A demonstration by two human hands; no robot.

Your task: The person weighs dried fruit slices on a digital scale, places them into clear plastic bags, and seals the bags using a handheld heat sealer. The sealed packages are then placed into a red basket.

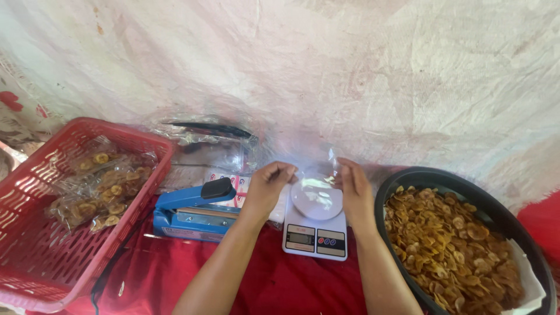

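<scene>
both hands pinch 1 clear plastic bag (pixel 318 169) above the white kitchen scale (pixel 315 224): left hand (pixel 267 185) grip closed on its left edge, right hand (pixel 354 189) on its right edge, bag stretched between them.

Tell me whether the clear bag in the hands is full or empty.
Empty: the clear bag held between left hand and right hand shows no chips inside.

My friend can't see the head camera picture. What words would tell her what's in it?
Two bare hands, left hand and right hand, hold a clear plastic bag open above a small white kitchen scale on a red cloth. A black basin of fried chips sits at right; a blue heat sealer and a red basket of filled chip bags at left.
</scene>
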